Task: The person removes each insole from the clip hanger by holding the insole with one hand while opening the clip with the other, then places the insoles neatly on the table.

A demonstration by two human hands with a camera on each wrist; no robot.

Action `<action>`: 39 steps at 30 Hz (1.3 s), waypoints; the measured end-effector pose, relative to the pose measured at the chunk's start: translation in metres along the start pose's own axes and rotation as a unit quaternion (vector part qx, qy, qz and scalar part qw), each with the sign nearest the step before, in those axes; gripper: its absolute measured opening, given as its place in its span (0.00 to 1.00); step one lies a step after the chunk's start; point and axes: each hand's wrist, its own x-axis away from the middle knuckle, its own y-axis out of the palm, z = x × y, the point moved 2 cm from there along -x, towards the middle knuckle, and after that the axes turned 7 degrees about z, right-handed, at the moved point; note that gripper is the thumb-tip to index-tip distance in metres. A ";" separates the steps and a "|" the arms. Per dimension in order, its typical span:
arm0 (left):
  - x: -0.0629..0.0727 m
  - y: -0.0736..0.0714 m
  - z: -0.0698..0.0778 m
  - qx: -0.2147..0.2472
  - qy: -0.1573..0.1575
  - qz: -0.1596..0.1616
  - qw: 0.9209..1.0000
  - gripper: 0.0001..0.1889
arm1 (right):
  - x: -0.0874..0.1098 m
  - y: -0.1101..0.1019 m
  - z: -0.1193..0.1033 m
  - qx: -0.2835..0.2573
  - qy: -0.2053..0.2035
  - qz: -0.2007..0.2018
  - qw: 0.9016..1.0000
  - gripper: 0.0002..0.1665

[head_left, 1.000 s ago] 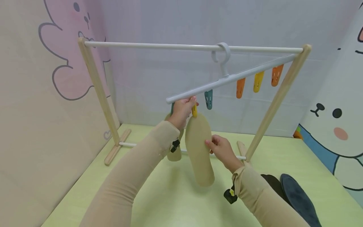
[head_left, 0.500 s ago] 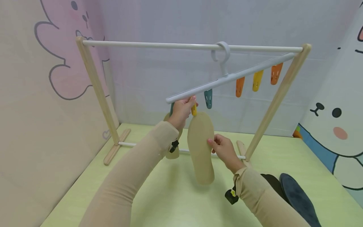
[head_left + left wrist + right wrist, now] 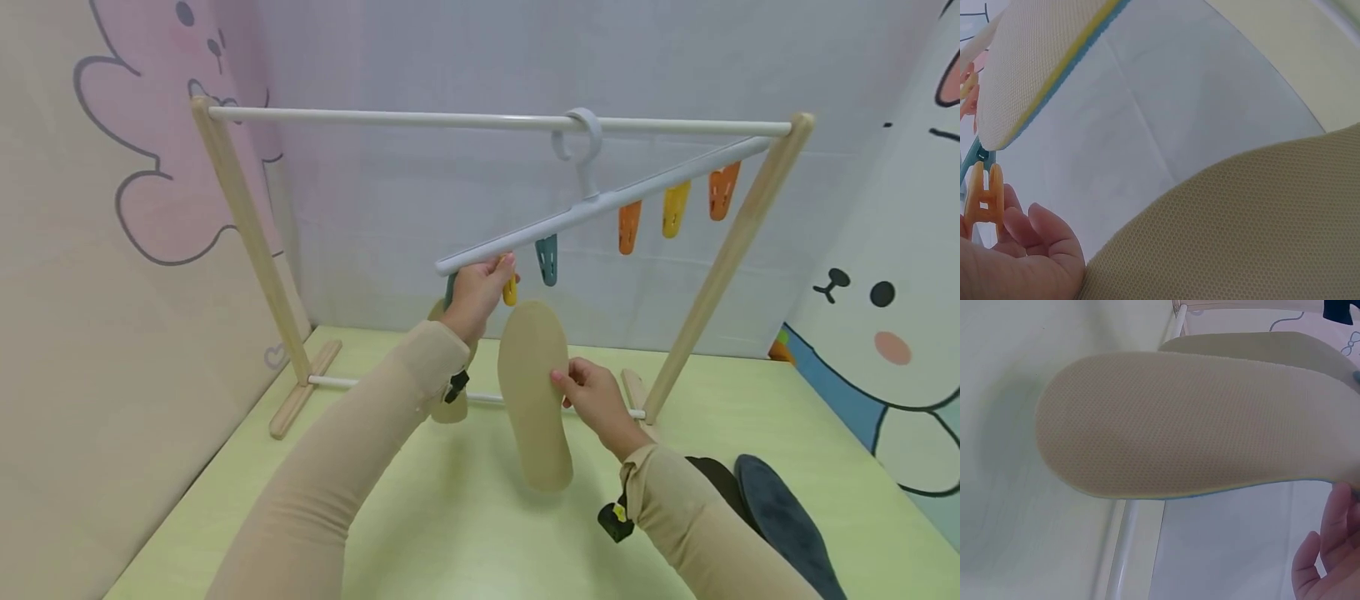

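My left hand pinches a yellow clip near the low left end of a white hanger. My right hand grips a beige insole by its side edge, thumb on the front. The insole hangs upright, its top just below and to the right of that clip, apart from it. The left wrist view shows the clip with its prongs spread and nothing between them. Behind my left wrist a second beige insole hangs under a teal clip, partly hidden.
The tilted hanger hooks over the white rail of a wooden-legged rack. Another teal clip, orange clips and a yellow clip line its right side. Dark insoles lie on the table at right.
The held insole first shifted right and slightly up, then dropped a little, so its top now stands clear of the yellow clip. My left hand keeps its hold on the clip.
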 end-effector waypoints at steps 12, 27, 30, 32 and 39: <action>0.001 -0.001 -0.001 -0.013 0.001 -0.003 1.000 0.15 | 0.002 -0.003 0.003 0.000 -0.011 -0.003 1.000 0.10; 0.000 -0.007 0.003 -0.039 0.012 -0.010 0.999 0.15 | 0.006 -0.012 0.002 0.018 -0.015 0.006 1.000 0.11; -0.001 -0.007 0.003 -0.045 0.010 -0.006 0.999 0.15 | 0.007 -0.015 0.003 0.027 -0.017 0.006 0.999 0.11; -0.001 -0.007 0.002 -0.048 0.006 -0.006 0.999 0.16 | 0.007 -0.017 0.006 0.034 -0.019 0.004 0.999 0.11; -0.001 -0.006 0.001 -0.043 0.014 -0.004 0.999 0.15 | 0.006 -0.027 0.011 0.065 -0.040 0.003 0.997 0.10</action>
